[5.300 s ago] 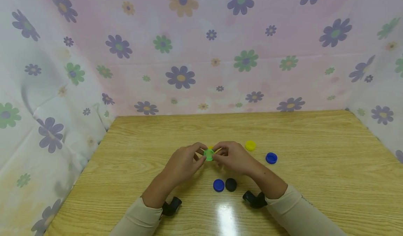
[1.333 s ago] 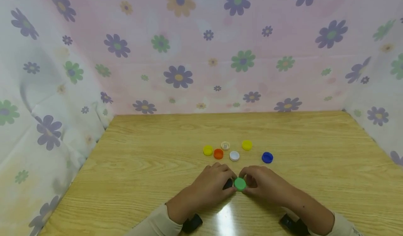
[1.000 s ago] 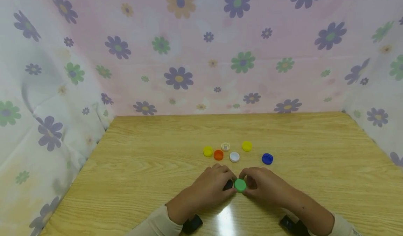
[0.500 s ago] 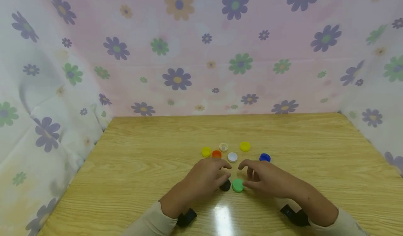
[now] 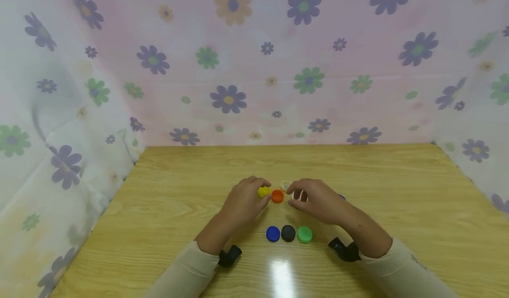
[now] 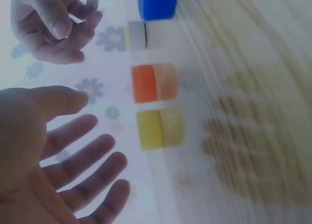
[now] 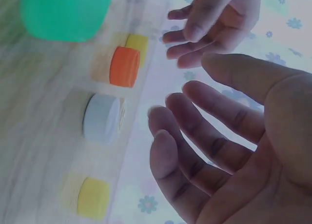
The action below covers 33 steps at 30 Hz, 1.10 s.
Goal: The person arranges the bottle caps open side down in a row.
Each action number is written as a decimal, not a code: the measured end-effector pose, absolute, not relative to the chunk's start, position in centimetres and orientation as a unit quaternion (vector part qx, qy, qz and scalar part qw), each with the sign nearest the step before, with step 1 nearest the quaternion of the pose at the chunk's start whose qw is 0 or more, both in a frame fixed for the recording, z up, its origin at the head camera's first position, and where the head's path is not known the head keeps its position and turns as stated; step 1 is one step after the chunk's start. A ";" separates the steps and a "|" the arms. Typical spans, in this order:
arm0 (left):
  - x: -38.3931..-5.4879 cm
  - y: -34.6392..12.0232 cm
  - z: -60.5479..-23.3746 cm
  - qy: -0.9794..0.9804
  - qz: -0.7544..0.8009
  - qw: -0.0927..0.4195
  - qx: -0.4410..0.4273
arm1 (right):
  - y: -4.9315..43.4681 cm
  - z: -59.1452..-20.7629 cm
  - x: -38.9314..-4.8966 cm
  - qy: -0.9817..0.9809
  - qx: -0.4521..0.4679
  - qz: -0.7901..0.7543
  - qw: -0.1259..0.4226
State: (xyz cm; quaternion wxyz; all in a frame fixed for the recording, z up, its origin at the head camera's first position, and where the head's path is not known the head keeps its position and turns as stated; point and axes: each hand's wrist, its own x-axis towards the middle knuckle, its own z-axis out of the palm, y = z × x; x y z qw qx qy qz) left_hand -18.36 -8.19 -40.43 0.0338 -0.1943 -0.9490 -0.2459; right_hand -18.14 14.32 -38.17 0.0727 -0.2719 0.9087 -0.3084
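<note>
Both hands hover over a group of small bottle caps on the table, holding nothing. My left hand (image 5: 243, 203) has its fingers spread beside a yellow cap (image 5: 264, 192), apart from it in the left wrist view. An orange cap (image 5: 277, 196) sits between the two hands. Over a white cap (image 7: 100, 119), my right hand (image 5: 324, 203) is loosely curved and partly hides it in the head view. A clear cap (image 5: 284, 186) lies just behind. Closer to me, blue (image 5: 273, 234), black (image 5: 288, 233) and green (image 5: 305, 235) caps form a row.
A second yellow cap (image 7: 93, 198) shows in the right wrist view, hidden by my right hand in the head view. Another blue cap (image 5: 342, 197) peeks out behind the right hand. Flowered cloth (image 5: 278, 68) stands behind the wooden table (image 5: 179, 170).
The green cap, earlier held by both hands, was set down beside the black cap and let go. Both hands have since moved away from me, over the farther caps.
</note>
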 end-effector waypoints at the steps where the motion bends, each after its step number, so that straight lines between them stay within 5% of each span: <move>1: -18.5 -8.3 -40.4 -0.951 -0.244 0.029 -0.190 | 14.1 -38.2 -18.4 0.909 -0.269 -0.309 0.073; 15: -20.1 -9.0 -41.2 -0.961 -0.229 -0.030 -0.149 | 10.3 -37.8 -22.3 0.929 -0.267 -0.228 0.116; 33: -20.3 -9.5 -41.4 -0.962 -0.216 -0.021 -0.165 | 8.2 -38.7 -24.3 0.926 -0.304 -0.172 0.143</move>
